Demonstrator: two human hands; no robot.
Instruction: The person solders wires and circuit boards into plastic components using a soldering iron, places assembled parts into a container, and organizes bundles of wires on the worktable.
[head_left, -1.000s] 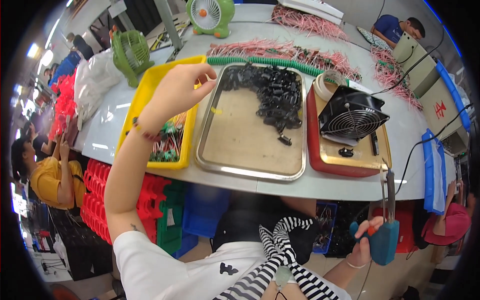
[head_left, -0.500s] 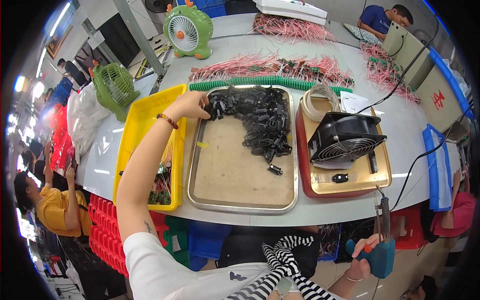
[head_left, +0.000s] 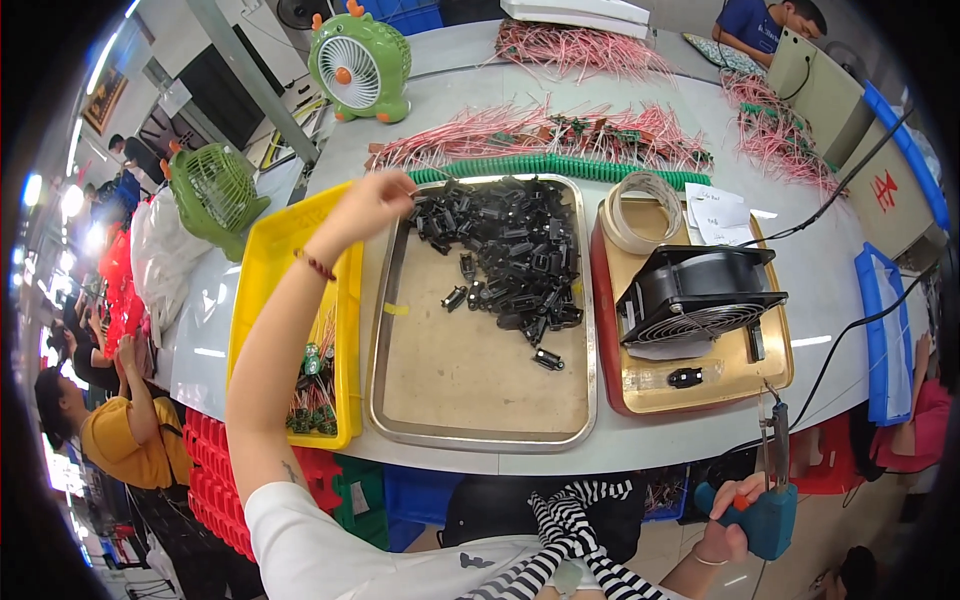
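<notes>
My left hand (head_left: 374,203) hovers over the far left corner of a metal-rimmed tray (head_left: 470,400), its fingers curled together. What they hold, if anything, I cannot make out. Beside it, a heap of small black plastic housings (head_left: 520,240) fills the far right part of the tray, and a few loose ones (head_left: 462,295) lie toward the middle. One single housing (head_left: 547,359) sits nearer to me. At the lower right my right hand (head_left: 728,518) grips a teal soldering gun (head_left: 770,520) with an orange trigger, its tip pointing up toward the table.
A yellow bin (head_left: 345,400) with wired circuit boards (head_left: 316,405) stands left of the tray. To the right, a gold-topped red box (head_left: 640,390) carries a black fan (head_left: 700,295), a tape roll (head_left: 643,212) and a black housing (head_left: 685,377). Behind runs a green coiled hose (head_left: 560,167).
My left hand has risen slightly and drawn left, off the heap. A few black housings now lie apart toward the tray's middle. My right hand still holds the soldering gun.
</notes>
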